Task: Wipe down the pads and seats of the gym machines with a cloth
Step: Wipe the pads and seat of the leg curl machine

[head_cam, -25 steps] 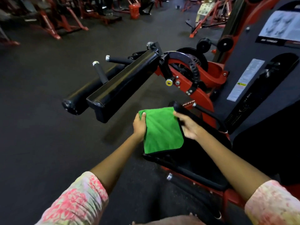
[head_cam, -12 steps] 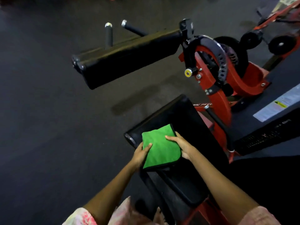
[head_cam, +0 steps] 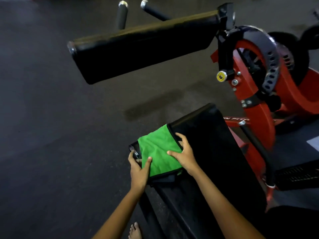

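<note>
A green cloth [head_cam: 158, 152] with a black hem lies folded over the near left corner of the black seat pad [head_cam: 215, 152]. My left hand [head_cam: 138, 171] grips the cloth's left edge, thumb on top and fingers curled round the pad's corner. My right hand [head_cam: 186, 156] rests on the cloth's right edge with spread fingers, the thumb on the green fabric and the fingertips reaching onto the bare pad. A long black pad [head_cam: 138, 49] hangs crosswise above and beyond the seat.
The machine's red frame [head_cam: 259, 121] with a black perforated adjuster arc [head_cam: 271, 66] and a yellow knob [head_cam: 221, 76] rises at the right. Two black handle bars [head_cam: 121, 16] stick up behind the long pad. Dark rubber floor [head_cam: 51, 135] spreads left. A bare foot [head_cam: 135, 231] shows below.
The view has dropped and closed in on the seat. Both hands have slid the cloth toward the seat's left corner, where it now drapes over the edge.
</note>
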A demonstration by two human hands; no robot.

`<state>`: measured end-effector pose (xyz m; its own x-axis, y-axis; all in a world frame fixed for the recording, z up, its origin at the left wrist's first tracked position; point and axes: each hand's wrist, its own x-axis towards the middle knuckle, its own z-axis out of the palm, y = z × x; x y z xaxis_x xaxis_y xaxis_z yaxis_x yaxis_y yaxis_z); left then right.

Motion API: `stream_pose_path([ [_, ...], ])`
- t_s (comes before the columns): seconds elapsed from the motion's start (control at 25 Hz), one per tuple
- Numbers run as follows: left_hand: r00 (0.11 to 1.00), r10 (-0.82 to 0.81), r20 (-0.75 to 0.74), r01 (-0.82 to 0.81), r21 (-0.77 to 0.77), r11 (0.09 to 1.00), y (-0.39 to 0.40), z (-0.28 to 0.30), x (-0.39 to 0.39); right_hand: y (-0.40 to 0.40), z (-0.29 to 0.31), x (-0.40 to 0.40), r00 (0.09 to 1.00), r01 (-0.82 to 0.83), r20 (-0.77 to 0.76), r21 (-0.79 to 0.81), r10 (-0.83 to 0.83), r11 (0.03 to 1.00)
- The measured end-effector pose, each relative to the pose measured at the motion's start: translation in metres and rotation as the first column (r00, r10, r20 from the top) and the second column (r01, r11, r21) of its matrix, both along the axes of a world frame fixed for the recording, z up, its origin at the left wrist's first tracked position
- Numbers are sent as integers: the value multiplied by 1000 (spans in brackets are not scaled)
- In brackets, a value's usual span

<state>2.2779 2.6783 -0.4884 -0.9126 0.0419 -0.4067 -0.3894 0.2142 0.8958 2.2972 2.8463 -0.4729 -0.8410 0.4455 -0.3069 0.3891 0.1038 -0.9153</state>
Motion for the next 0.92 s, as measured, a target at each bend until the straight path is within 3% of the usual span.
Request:
stream_pose_path([
  [0.12, 999, 10, -36, -13, -93, 996, 8, -38, 5, 10, -40, -6, 994, -61, 103, 282, 34, 958],
  [0.2, 994, -35, -106, 21, -128, 992, 11, -51, 13, 5, -47, -2, 990, -85, 141, 498, 17, 863],
  [0.28, 977, -92, -192, 61, -161, 985, 13, -57, 14, -9, -50, -9, 1000, -13, -2, 813, 24, 582],
  [0.32, 965, -140, -222, 100, -184, 978, 12, -59, 14, -17, -49, -16, 996, 1, -42, 889, 79, 457],
  [0.4, 940, -234, -250, 163, -275, 948, 7, -59, 12, -34, -53, -33, 970, -197, 113, 887, 217, 418],
  [0.48, 938, -177, -298, 99, -258, 961, -4, -59, 6, -50, -66, -42, 927, -356, 264, 841, 266, 407],
  [0.6, 932, -5, -361, -26, -80, 996, -23, -59, -19, -59, -83, -37, 945, -283, 210, 910, 251, 303],
  [0.68, 947, -60, -315, 40, -71, 997, -30, -63, -42, -50, -94, -23, 904, -204, 113, 961, 411, 186],
  [0.76, 936, -145, -321, 110, -125, 986, -35, -68, -60, -28, -99, -14, 832, -185, 115, 980, 542, 77],
  [0.84, 900, -233, -369, 160, -218, 963, -42, -72, -71, -19, -93, -31, 892, -154, 98, 984, 442, 91],
  [0.92, 890, -242, -388, 173, -203, 964, -47, -79, -79, -42, -87, -62, 972, -96, 50, 976, 228, 197],
])
